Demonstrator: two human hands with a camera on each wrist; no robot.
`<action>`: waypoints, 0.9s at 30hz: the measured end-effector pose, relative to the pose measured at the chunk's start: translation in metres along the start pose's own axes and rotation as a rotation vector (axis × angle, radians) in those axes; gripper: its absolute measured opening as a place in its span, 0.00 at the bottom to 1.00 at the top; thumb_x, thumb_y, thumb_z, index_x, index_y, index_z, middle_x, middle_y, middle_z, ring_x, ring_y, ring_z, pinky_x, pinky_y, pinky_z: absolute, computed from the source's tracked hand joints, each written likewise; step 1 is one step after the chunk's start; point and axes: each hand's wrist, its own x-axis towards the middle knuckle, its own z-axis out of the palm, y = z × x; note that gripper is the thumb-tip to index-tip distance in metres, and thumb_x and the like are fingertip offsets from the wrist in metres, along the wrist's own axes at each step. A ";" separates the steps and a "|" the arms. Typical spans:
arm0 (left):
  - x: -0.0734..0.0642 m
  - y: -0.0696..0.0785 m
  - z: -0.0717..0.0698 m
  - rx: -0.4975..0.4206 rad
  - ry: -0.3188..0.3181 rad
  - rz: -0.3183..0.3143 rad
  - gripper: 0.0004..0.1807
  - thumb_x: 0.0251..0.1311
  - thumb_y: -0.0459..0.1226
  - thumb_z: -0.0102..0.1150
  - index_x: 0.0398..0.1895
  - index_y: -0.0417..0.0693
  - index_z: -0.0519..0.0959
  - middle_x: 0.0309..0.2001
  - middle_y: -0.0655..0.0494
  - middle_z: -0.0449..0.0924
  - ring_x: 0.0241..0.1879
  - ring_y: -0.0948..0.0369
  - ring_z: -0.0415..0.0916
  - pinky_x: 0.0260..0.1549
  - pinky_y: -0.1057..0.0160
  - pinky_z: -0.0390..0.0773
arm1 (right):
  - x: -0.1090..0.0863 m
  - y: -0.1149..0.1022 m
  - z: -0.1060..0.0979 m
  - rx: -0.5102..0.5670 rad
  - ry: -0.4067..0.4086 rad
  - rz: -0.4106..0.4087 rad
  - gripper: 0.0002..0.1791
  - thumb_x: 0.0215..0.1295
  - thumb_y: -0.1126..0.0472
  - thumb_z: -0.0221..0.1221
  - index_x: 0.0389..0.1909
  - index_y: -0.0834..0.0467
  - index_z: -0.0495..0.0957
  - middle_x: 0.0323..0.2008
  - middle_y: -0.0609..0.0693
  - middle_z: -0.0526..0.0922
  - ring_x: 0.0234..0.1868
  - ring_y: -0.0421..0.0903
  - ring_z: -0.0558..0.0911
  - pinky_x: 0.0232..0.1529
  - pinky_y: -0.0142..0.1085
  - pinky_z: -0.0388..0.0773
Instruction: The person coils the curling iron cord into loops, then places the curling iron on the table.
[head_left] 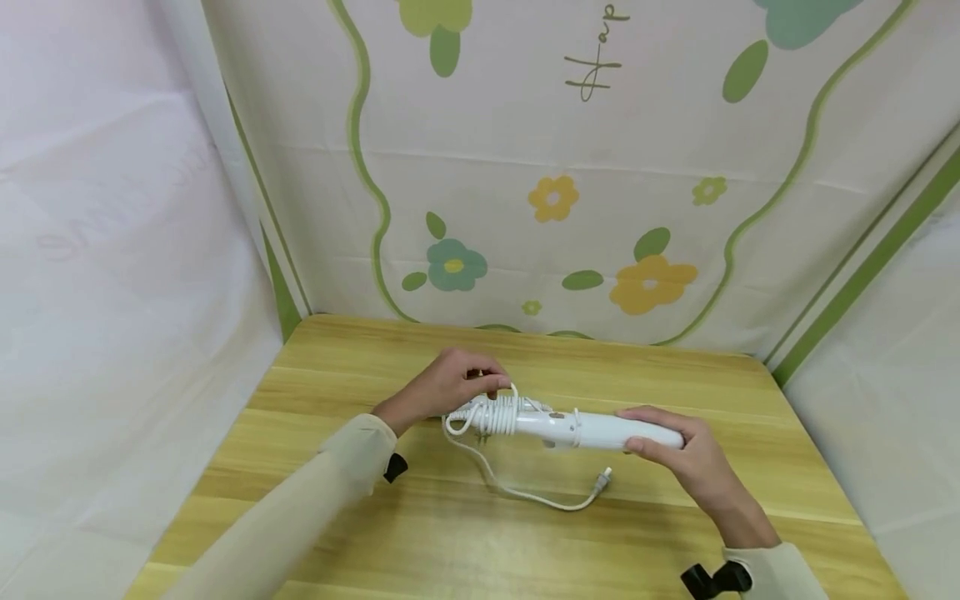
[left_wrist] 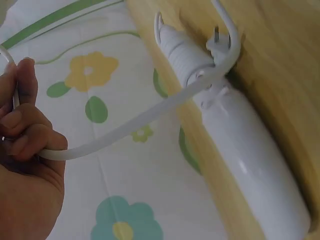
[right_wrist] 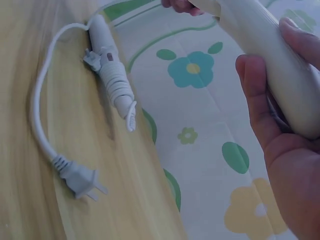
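My right hand [head_left: 701, 467] grips the thick end of a white wand-shaped electric appliance [head_left: 611, 431], its thumb on the near side. My left hand [head_left: 450, 385] pinches the appliance's white cord [left_wrist: 115, 139] beside coils [head_left: 498, 415] wound around the narrower part. In the left wrist view, the cord runs from curled fingers across the picture. Its loose end [head_left: 525, 497] leads to a two-pin plug [right_wrist: 80, 180] near me. In the wrist views, a similar white appliance [right_wrist: 101, 35] lies on the table, wrapped in cord; from the head it is mostly hidden.
A wood-grain table [head_left: 450, 550] lies under both hands. Behind it hangs a white flowered cloth [head_left: 487, 200]; plain white cloth walls [head_left: 112, 333] stand at both sides. Another plug [left_wrist: 219, 46] sits against the lying appliance's coils.
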 end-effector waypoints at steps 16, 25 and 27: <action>-0.024 0.003 0.048 -0.255 0.075 -0.240 0.10 0.79 0.46 0.63 0.49 0.54 0.91 0.32 0.56 0.89 0.30 0.64 0.79 0.34 0.64 0.77 | 0.008 -0.004 0.002 -0.013 0.158 0.064 0.18 0.74 0.73 0.65 0.62 0.69 0.84 0.54 0.37 0.91 0.45 0.37 0.89 0.45 0.31 0.88; -0.033 0.007 0.062 -0.229 0.129 -0.276 0.20 0.81 0.52 0.59 0.31 0.59 0.91 0.26 0.61 0.85 0.15 0.66 0.53 0.18 0.67 0.58 | 0.012 -0.001 0.006 -0.018 0.190 0.104 0.18 0.75 0.71 0.66 0.63 0.68 0.84 0.52 0.38 0.92 0.41 0.39 0.91 0.45 0.30 0.87; -0.034 0.009 0.061 -0.221 0.136 -0.281 0.19 0.82 0.52 0.59 0.32 0.60 0.91 0.26 0.61 0.85 0.16 0.65 0.53 0.19 0.67 0.59 | 0.012 -0.002 0.007 -0.023 0.196 0.111 0.19 0.75 0.71 0.66 0.64 0.68 0.84 0.52 0.38 0.92 0.41 0.39 0.91 0.45 0.30 0.87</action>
